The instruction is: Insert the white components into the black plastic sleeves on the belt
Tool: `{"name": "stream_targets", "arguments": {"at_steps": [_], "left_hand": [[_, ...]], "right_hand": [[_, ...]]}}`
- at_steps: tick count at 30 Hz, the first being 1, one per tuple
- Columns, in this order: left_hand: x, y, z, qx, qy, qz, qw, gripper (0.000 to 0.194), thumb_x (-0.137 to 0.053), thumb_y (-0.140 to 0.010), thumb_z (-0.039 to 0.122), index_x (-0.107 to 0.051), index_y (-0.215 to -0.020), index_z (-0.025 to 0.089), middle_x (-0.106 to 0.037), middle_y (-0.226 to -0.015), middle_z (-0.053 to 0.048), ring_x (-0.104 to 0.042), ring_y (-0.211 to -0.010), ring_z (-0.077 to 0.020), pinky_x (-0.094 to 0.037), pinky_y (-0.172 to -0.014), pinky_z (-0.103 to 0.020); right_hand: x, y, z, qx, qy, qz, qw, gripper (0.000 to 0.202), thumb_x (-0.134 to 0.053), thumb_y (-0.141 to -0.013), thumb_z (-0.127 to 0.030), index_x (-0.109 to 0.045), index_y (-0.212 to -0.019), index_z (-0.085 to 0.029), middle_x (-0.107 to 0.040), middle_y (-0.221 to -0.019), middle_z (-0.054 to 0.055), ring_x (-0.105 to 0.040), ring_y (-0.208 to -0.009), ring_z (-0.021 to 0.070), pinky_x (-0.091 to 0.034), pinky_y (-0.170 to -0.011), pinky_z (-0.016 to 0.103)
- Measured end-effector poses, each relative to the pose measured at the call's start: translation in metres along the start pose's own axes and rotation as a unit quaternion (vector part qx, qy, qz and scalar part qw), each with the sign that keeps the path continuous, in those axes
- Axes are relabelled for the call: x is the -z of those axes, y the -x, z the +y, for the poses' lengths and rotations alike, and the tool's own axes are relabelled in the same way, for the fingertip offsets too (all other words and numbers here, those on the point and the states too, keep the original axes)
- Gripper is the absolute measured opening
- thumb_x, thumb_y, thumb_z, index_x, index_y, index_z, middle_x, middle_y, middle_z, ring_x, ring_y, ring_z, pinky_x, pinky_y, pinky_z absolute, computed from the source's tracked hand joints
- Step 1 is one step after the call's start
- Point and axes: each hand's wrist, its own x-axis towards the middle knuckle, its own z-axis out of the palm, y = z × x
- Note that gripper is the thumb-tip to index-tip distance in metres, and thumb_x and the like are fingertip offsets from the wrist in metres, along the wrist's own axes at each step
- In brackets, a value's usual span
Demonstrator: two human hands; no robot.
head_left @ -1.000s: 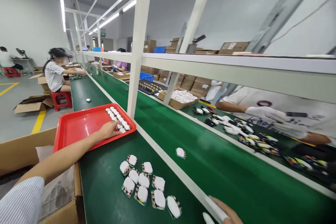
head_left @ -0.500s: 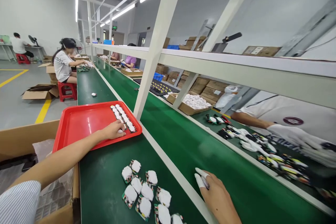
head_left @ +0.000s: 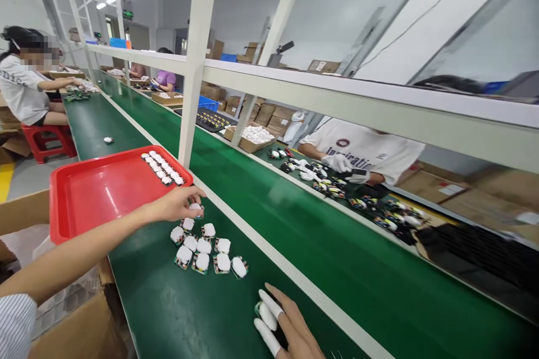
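Note:
My left hand (head_left: 181, 203) is at the near right corner of the red tray (head_left: 63, 224), its fingers closed round a small circuit board with a white top (head_left: 196, 211). Just nearer, a cluster of similar white-topped circuit boards (head_left: 204, 245) lies on the green bench. Two rows of such boards (head_left: 162, 168) fill the tray's right end. My right hand (head_left: 282, 320), wearing white finger cots, grips another white-topped board (head_left: 266, 315) between its fingers, low over the bench at the belt's near side.
A green conveyor belt (head_left: 261, 224) runs beyond a pale rail (head_left: 244, 224). A white post (head_left: 196, 67) and shelf (head_left: 337, 95) stand over it. Across it, a gloved co-worker (head_left: 357, 151) handles parts. At left is an open carton (head_left: 71, 320). One board (head_left: 108, 140) lies behind the tray.
My left hand has come out of the tray to the bench beside it, a board in its fingers. My right hand has moved from over the belt to the bench. The view has swung right.

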Motion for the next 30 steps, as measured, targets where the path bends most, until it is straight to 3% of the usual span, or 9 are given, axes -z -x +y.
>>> {"name": "stream_targets", "arguments": {"at_steps": [3, 6, 9, 12, 17, 22, 25, 27, 30], "left_hand": [[-0.038, -0.006, 0.015, -0.028, -0.018, -0.054, 0.998, 0.043, -0.078, -0.085, 0.037, -0.067, -0.124, 0.022, -0.073, -0.108, -0.006, -0.072, -0.089, -0.0216, -0.059, -0.078, -0.031], [-0.058, -0.017, 0.01, -0.029, -0.041, -0.072, 0.996, 0.032, -0.075, -0.086, 0.029, -0.071, -0.116, 0.019, -0.072, -0.114, -0.012, -0.07, -0.108, -0.0296, -0.056, -0.095, -0.04], [-0.059, -0.02, 0.001, -0.013, -0.043, -0.1, 0.994, 0.025, -0.07, -0.091, 0.029, -0.072, -0.113, 0.016, -0.075, -0.11, -0.014, -0.071, -0.109, -0.0319, -0.055, -0.099, -0.042], [-0.048, -0.013, -0.001, -0.001, -0.017, -0.134, 0.991, 0.036, -0.063, -0.097, 0.035, -0.068, -0.129, 0.018, -0.078, -0.119, -0.013, -0.075, -0.108, -0.0273, -0.059, -0.093, -0.036], [-0.011, 0.02, 0.012, 0.034, 0.019, -0.116, 0.992, 0.052, -0.061, -0.098, 0.051, -0.065, -0.137, 0.017, -0.071, -0.138, -0.014, -0.071, -0.122, -0.0282, -0.061, -0.096, -0.035], [0.077, 0.077, 0.023, 0.098, -0.01, -0.002, 0.995, 0.05, -0.066, -0.093, 0.06, -0.073, -0.126, 0.023, -0.075, -0.131, -0.008, -0.071, -0.119, -0.0282, -0.057, -0.105, -0.04], [0.125, 0.106, 0.014, 0.144, -0.057, 0.067, 0.986, 0.051, -0.068, -0.089, 0.064, -0.075, -0.12, 0.026, -0.077, -0.126, -0.006, -0.073, -0.113, -0.0271, -0.059, -0.1, -0.038], [0.138, 0.112, 0.0, 0.168, -0.104, 0.08, 0.977, 0.053, -0.068, -0.088, 0.066, -0.074, -0.121, 0.025, -0.077, -0.127, -0.007, -0.074, -0.112, -0.0278, -0.06, -0.099, -0.038], [0.127, 0.094, -0.029, 0.191, -0.151, 0.068, 0.967, 0.05, -0.07, -0.089, 0.059, -0.074, -0.12, 0.02, -0.078, -0.122, -0.01, -0.075, -0.108, -0.029, -0.06, -0.098, -0.04]], "right_hand": [[-0.004, 0.013, -0.014, -0.023, 0.039, 0.021, 0.999, 0.045, -0.057, -0.102, -0.037, -0.057, -0.145, -0.024, -0.059, -0.151, 0.014, -0.065, -0.129, 0.0269, -0.06, -0.102, 0.035], [-0.003, 0.032, -0.015, -0.024, 0.071, 0.015, 0.997, 0.053, -0.052, -0.094, -0.018, -0.054, -0.147, -0.021, -0.066, -0.141, 0.013, -0.068, -0.122, 0.0282, -0.062, -0.097, 0.039], [-0.004, 0.047, -0.011, -0.023, 0.101, 0.022, 0.994, 0.064, -0.045, -0.086, -0.008, -0.052, -0.147, -0.021, -0.071, -0.131, 0.011, -0.071, -0.114, 0.0276, -0.064, -0.089, 0.038], [-0.009, 0.04, -0.018, -0.013, 0.109, 0.063, 0.992, 0.058, -0.042, -0.089, -0.009, -0.054, -0.144, -0.021, -0.073, -0.123, 0.011, -0.073, -0.104, 0.027, -0.064, -0.081, 0.038], [-0.021, -0.011, -0.059, 0.01, 0.062, 0.088, 0.994, 0.04, -0.042, -0.105, -0.019, -0.056, -0.142, -0.024, -0.074, -0.112, 0.009, -0.072, -0.093, 0.0249, -0.063, -0.079, 0.039], [-0.026, -0.027, -0.078, 0.058, 0.022, 0.096, 0.994, 0.038, -0.045, -0.107, -0.024, -0.055, -0.144, -0.021, -0.074, -0.114, 0.01, -0.073, -0.097, 0.0251, -0.064, -0.083, 0.039], [-0.031, -0.023, -0.079, 0.106, -0.016, 0.093, 0.99, 0.04, -0.046, -0.106, -0.022, -0.055, -0.145, -0.021, -0.075, -0.115, 0.01, -0.074, -0.1, 0.0241, -0.063, -0.084, 0.034], [-0.035, -0.026, -0.084, 0.125, -0.047, 0.079, 0.988, 0.039, -0.048, -0.105, -0.021, -0.056, -0.144, -0.021, -0.074, -0.114, 0.01, -0.074, -0.102, 0.0231, -0.062, -0.087, 0.032], [-0.045, -0.034, -0.098, 0.141, -0.073, 0.063, 0.985, 0.037, -0.049, -0.104, -0.016, -0.059, -0.139, -0.023, -0.074, -0.109, 0.008, -0.073, -0.092, 0.021, -0.062, -0.08, 0.031]]}}
